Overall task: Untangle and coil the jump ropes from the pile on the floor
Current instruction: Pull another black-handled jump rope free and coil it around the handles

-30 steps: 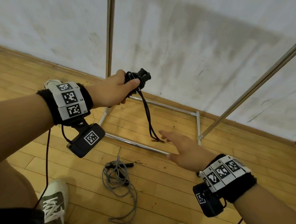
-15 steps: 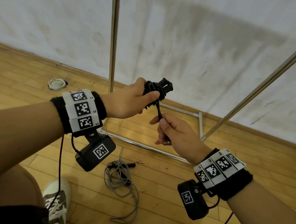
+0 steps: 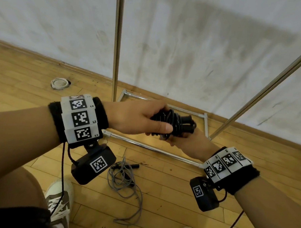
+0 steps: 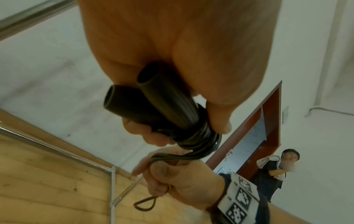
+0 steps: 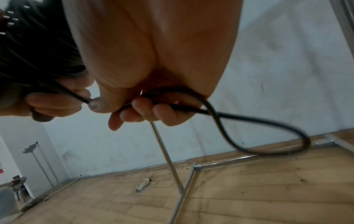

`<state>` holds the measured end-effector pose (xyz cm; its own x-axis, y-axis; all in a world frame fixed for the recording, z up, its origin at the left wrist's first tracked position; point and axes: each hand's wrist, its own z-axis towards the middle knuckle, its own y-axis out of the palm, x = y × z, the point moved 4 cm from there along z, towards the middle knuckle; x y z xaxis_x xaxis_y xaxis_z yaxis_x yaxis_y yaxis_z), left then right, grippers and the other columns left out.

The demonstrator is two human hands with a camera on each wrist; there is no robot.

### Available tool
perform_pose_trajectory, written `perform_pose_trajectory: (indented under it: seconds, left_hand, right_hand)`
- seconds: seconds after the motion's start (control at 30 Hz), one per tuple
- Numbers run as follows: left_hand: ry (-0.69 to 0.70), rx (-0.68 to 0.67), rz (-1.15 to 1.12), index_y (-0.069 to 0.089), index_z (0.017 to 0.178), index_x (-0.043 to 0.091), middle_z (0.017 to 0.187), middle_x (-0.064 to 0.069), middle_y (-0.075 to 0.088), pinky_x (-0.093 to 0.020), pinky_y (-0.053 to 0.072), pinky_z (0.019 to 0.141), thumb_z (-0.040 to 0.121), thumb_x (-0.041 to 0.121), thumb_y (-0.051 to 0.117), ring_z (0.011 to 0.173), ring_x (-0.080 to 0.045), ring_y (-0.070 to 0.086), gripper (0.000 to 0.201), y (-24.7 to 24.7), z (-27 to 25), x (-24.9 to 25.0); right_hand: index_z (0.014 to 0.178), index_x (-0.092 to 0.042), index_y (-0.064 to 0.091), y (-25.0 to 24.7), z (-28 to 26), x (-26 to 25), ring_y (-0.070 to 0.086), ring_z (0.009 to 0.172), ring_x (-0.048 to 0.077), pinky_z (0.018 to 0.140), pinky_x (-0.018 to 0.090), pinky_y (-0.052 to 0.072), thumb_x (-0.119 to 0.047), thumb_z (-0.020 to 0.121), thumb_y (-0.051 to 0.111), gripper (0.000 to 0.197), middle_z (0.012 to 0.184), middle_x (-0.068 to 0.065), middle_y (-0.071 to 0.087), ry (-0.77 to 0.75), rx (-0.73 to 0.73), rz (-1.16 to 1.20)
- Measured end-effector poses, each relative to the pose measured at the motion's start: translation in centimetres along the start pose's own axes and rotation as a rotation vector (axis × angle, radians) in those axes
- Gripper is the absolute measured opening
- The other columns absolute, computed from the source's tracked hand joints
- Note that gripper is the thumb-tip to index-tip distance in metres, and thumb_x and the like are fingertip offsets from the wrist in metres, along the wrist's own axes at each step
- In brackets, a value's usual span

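Note:
My left hand (image 3: 142,120) grips a black jump rope (image 3: 173,123) whose cord is wound round its two black handles (image 4: 161,104). Just below it my right hand (image 3: 186,142) is curled round the last free loop of that black cord (image 5: 249,136), which hangs out past the fingers (image 5: 145,112). In the head view the right hand's fingers are hidden under the bundle. A grey jump rope (image 3: 124,181) with black handles lies tangled on the wooden floor between my arms.
A chrome rack frame (image 3: 153,149) stands on the floor against the white wall, with an upright pole (image 3: 117,41) and a slanted pole (image 3: 264,90). My shoes (image 3: 59,203) are at the bottom. A white ring (image 3: 59,83) lies left. A person (image 4: 275,171) stands near a doorway.
The right hand went from open and reaching to gripping the dangling cord, then rose under the bundle. The hanging cord has shortened to one small loop. The left hand turned the bundle more level.

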<state>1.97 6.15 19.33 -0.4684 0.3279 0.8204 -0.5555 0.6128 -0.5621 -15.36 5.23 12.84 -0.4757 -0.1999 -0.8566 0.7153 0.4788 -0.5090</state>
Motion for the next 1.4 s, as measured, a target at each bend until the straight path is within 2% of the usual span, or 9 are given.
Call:
perform_pose_trajectory:
  seconds: [0.13,0.23,0.3,0.4,0.67,0.87,0.97,1.13,1.4]
  left_hand:
    - [-0.015,-0.035,0.173,0.050,0.116,0.026,0.090,0.005,0.066,-0.024,0.051,0.059,0.087,0.051,0.065,0.070,-0.007,0.063,0.041,1.1,0.1,-0.2]
    - [-0.032,-0.043,0.233,0.048,0.116,0.025,0.091,0.007,0.067,-0.016,0.046,0.053,0.080,0.056,0.070,0.068,-0.002,0.061,0.052,1.4,0.2,-0.3]
    - [-0.049,-0.030,0.291,0.047,0.114,0.027,0.094,0.010,0.067,-0.016,0.047,0.054,0.074,0.060,0.074,0.070,-0.001,0.062,0.058,1.5,0.2,-0.4]
    - [-0.085,-0.019,0.446,0.049,0.105,0.027,0.088,0.011,0.063,-0.015,0.043,0.050,0.069,0.066,0.074,0.068,-0.002,0.059,0.058,1.6,0.5,-1.0]
    - [-0.191,0.018,0.536,0.056,0.101,0.016,0.082,0.002,0.064,-0.020,0.042,0.047,0.074,0.067,0.069,0.069,-0.011,0.060,0.058,2.2,1.5,-3.3]
    - [-0.230,0.082,0.513,0.065,0.083,0.015,0.070,0.000,0.067,-0.021,0.041,0.043,0.074,0.065,0.071,0.059,-0.015,0.061,0.051,1.7,2.3,-4.1]
    - [-0.239,0.162,0.448,0.063,0.074,0.018,0.064,0.002,0.063,-0.021,0.041,0.044,0.076,0.061,0.071,0.053,-0.010,0.056,0.043,1.1,2.7,-4.5]
    - [-0.249,0.251,0.291,0.060,0.064,0.021,0.045,0.011,0.056,-0.013,0.034,0.036,0.083,0.050,0.069,0.038,-0.002,0.050,0.036,-0.5,2.7,-4.6]
    - [-0.197,0.133,-0.047,0.060,0.094,0.023,0.079,0.006,0.071,-0.010,0.046,0.049,0.087,0.040,0.070,0.058,-0.001,0.064,0.021,-0.6,1.5,-3.5]
  right_hand:
    - [0.070,-0.045,0.062,-1.1,0.1,0.1,0.062,0.066,0.003,0.062,0.018,0.046,0.009,0.079,0.069,0.055,0.069,-0.018,0.064,-0.098,-0.015,-0.226]
    - [0.072,-0.043,0.058,-1.4,0.7,0.4,0.058,0.062,-0.003,0.058,0.011,0.038,-0.013,0.085,0.072,0.035,0.063,-0.020,0.061,-0.074,0.035,-0.414]
    - [0.073,-0.031,0.062,-1.6,1.0,0.5,0.056,0.058,0.003,0.055,0.020,0.039,-0.037,0.090,0.064,0.018,0.063,-0.010,0.062,0.009,0.061,-0.446]
    - [0.073,-0.025,0.064,-2.1,1.3,0.4,0.050,0.053,0.005,0.053,0.025,0.039,-0.058,0.082,0.061,0.034,0.060,-0.007,0.059,0.062,0.109,-0.463]
    - [0.084,-0.028,0.062,-2.6,1.8,-2.6,0.056,0.073,0.003,0.064,0.022,0.041,-0.039,0.092,0.062,0.014,0.078,-0.013,0.061,0.047,0.180,-0.400]
    - [0.084,-0.026,0.066,-1.6,1.3,-4.7,0.057,0.056,-0.003,0.052,0.011,0.041,-0.031,0.094,0.060,0.012,0.068,-0.012,0.063,0.037,0.189,-0.288]
    - [0.089,-0.025,0.069,-1.0,1.0,-5.2,0.057,0.059,0.000,0.059,0.021,0.046,-0.014,0.092,0.055,0.018,0.066,-0.013,0.065,0.060,0.138,-0.144]
    - [0.106,-0.022,0.063,-0.3,0.4,-4.9,0.064,0.064,0.000,0.060,0.015,0.044,-0.010,0.095,0.058,0.017,0.073,-0.011,0.071,0.024,0.146,-0.063]
    - [0.085,-0.014,0.063,-1.4,-1.1,-4.0,0.066,0.056,0.015,0.046,0.027,0.048,-0.008,0.090,0.067,0.009,0.072,0.005,0.073,0.029,0.232,0.095]
